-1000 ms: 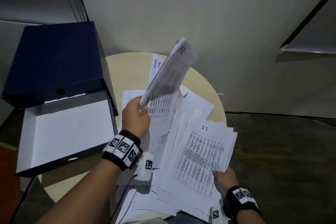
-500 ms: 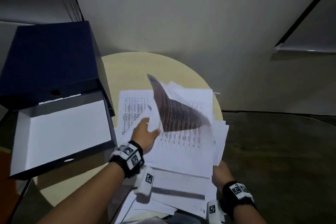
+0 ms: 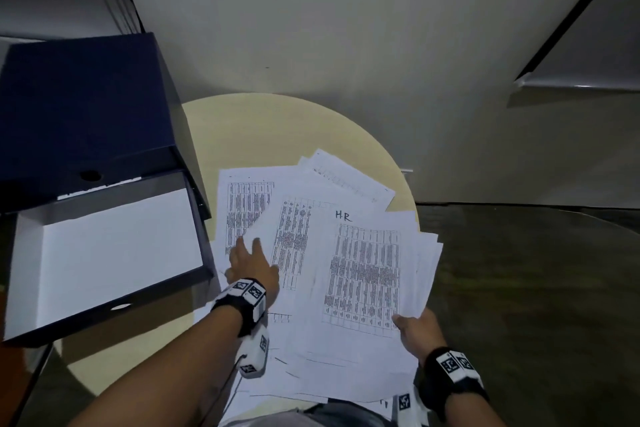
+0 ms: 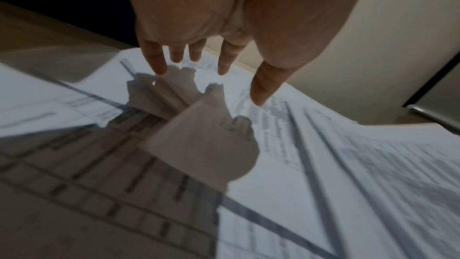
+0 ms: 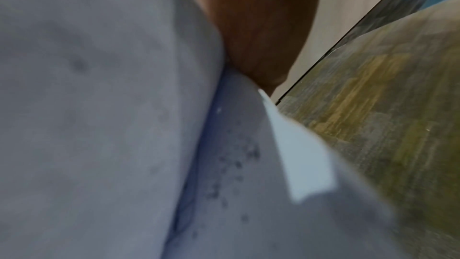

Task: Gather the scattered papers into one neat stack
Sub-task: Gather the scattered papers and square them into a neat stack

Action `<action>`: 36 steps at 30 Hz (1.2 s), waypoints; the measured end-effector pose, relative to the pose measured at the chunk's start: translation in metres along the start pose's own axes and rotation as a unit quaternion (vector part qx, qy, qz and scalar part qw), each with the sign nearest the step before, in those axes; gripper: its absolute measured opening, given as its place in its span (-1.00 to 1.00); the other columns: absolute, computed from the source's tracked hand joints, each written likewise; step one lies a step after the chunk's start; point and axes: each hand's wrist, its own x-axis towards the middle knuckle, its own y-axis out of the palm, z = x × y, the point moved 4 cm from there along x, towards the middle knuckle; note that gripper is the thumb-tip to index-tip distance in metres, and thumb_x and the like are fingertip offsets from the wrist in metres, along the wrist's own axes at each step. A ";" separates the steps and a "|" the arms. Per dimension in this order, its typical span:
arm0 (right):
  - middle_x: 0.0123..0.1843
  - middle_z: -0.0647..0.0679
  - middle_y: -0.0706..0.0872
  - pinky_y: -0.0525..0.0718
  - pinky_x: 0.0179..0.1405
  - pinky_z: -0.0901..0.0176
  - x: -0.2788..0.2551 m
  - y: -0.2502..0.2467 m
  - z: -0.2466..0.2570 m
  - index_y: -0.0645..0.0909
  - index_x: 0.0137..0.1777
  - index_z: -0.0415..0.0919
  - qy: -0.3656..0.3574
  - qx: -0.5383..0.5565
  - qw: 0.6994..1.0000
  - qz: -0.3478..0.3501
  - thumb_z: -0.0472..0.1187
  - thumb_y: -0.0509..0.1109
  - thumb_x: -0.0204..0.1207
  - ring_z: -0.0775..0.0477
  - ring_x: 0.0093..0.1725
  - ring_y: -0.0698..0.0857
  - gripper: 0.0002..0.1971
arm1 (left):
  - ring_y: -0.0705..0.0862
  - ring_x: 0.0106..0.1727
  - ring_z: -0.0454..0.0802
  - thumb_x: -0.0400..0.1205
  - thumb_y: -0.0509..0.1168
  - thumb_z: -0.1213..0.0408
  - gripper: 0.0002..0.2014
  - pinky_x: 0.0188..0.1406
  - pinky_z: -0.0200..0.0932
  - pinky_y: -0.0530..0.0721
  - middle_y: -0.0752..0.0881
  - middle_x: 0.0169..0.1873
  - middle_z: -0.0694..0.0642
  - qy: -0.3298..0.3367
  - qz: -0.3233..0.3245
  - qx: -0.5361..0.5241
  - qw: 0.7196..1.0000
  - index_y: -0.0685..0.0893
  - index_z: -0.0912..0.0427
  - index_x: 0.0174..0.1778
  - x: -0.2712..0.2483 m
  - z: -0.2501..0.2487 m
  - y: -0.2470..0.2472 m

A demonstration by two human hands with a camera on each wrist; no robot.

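Several printed white papers (image 3: 363,274) lie fanned over the round beige table (image 3: 263,128), the top sheet marked "HR". My left hand (image 3: 251,262) is over the left sheets, fingers straight and spread; in the left wrist view the left hand's fingertips (image 4: 159,68) hover just above the papers (image 4: 323,164), casting a shadow. My right hand (image 3: 414,326) grips the pile's near right corner, thumb on top. In the right wrist view the right hand's thumb (image 5: 263,46) presses on the paper edge (image 5: 293,155); the other fingers are hidden beneath.
An open dark blue box (image 3: 104,253) with a white inside stands left of the papers, its lid (image 3: 79,107) raised behind it. A pale wall rises just beyond the table. Dark carpet (image 3: 536,305) lies to the right.
My left hand laid down the sheaf it held up and now stretches flat over the left sheets. The "HR" sheet is now on top. My right hand stays at the pile's corner.
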 end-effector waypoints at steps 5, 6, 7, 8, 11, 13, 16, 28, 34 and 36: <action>-0.12 -0.27 0.73 0.69 0.03 -0.04 0.006 -0.006 -0.010 0.63 -0.09 -0.28 0.015 -0.017 1.000 -0.014 -0.39 0.49 0.53 -0.21 -0.15 0.68 -0.92 | 0.35 0.54 0.28 0.58 0.28 -0.12 -0.13 0.47 0.26 0.41 0.30 0.58 0.23 -0.029 0.050 0.050 0.997 0.01 0.19 0.68 0.010 0.014 0.000; -0.11 -0.25 0.74 0.67 0.05 -0.02 0.006 -0.005 -0.010 0.64 -0.06 -0.30 0.015 -0.010 1.000 -0.011 -0.41 0.49 0.53 -0.20 -0.13 0.68 -0.92 | 0.41 0.51 0.28 0.58 0.27 -0.13 -0.16 0.44 0.24 0.45 0.36 0.55 0.23 -0.032 0.056 0.042 0.997 0.07 0.19 0.67 0.010 0.014 0.001; -0.06 -0.24 0.74 0.64 0.07 0.02 0.009 -0.004 -0.013 0.64 0.00 -0.35 0.014 0.004 1.000 -0.009 -0.44 0.48 0.53 -0.19 -0.08 0.69 -0.90 | 0.45 0.49 0.27 0.60 0.27 -0.12 -0.20 0.41 0.20 0.50 0.40 0.53 0.23 -0.031 0.065 0.029 0.997 0.14 0.19 0.65 0.009 0.014 0.002; 0.00 -0.22 0.75 0.60 0.12 0.06 0.010 -0.003 -0.013 0.64 0.09 -0.39 0.015 0.020 1.000 -0.010 -0.48 0.47 0.53 -0.19 0.00 0.70 -0.84 | 0.49 0.46 0.26 0.62 0.27 -0.06 -0.27 0.38 0.15 0.55 0.42 0.51 0.23 -0.024 0.070 0.016 0.997 0.20 0.20 0.63 0.008 0.012 0.002; 0.10 -0.21 0.77 0.57 0.23 0.02 0.019 0.004 -0.018 0.62 0.21 -0.40 0.027 0.037 0.999 -0.005 -0.53 0.45 0.53 -0.24 0.11 0.72 -0.73 | 0.65 0.13 0.21 0.64 0.25 0.21 -0.67 0.14 0.07 0.68 0.58 0.22 0.26 0.026 0.024 -0.002 0.999 0.46 0.21 0.31 0.006 0.002 -0.006; 0.15 -0.26 0.79 0.62 0.33 -0.13 0.025 0.009 -0.022 0.63 0.25 -0.39 0.038 0.053 0.998 -0.005 -0.54 0.46 0.50 -0.30 0.14 0.75 -0.67 | 0.64 -0.06 0.18 0.63 0.24 0.30 -0.84 -0.04 0.06 0.68 0.62 0.05 0.25 0.044 0.001 -0.011 0.999 0.48 0.22 0.10 0.005 -0.006 -0.012; 0.13 -0.24 0.77 0.61 0.35 -0.12 0.023 0.012 -0.017 0.62 0.22 -0.36 0.031 0.042 0.999 -0.010 -0.54 0.46 0.50 -0.29 0.12 0.73 -0.69 | 0.67 -0.12 0.19 0.69 0.16 0.31 -0.81 -0.20 -0.08 0.58 0.71 0.00 0.27 0.060 0.014 -0.008 0.998 0.49 0.26 0.20 0.002 -0.014 -0.018; 0.18 -0.25 0.77 0.62 0.40 -0.22 0.026 0.014 -0.020 0.60 0.32 -0.37 0.039 0.021 0.999 -0.001 -0.31 0.51 0.44 -0.30 0.19 0.75 -0.56 | 0.60 -0.31 0.15 0.58 0.15 0.53 -0.67 -0.37 -0.09 0.51 0.61 -0.24 0.16 0.088 -0.053 -0.063 0.993 0.42 0.16 0.23 -0.020 -0.038 -0.058; 0.17 -0.26 0.76 0.62 0.33 -0.08 0.020 0.012 -0.014 0.61 0.27 -0.43 0.038 -0.003 0.999 -0.008 -0.42 0.45 0.54 -0.28 0.17 0.73 -0.69 | 0.55 -0.35 0.04 0.69 0.15 0.45 -0.79 -0.51 -0.18 0.35 0.66 -0.20 0.12 0.097 -0.244 -0.249 0.932 0.52 0.07 0.14 -0.054 -0.058 -0.150; 0.11 -0.23 0.75 0.57 0.22 0.06 0.018 0.011 -0.011 0.60 0.23 -0.43 0.032 0.001 0.999 -0.016 -0.47 0.41 0.57 -0.25 0.11 0.71 -0.75 | 0.58 -0.22 0.03 0.69 0.24 0.35 -0.85 -0.31 -0.18 0.45 0.64 -0.14 0.05 0.095 -0.257 -0.309 0.911 0.57 0.11 0.16 -0.057 -0.058 -0.169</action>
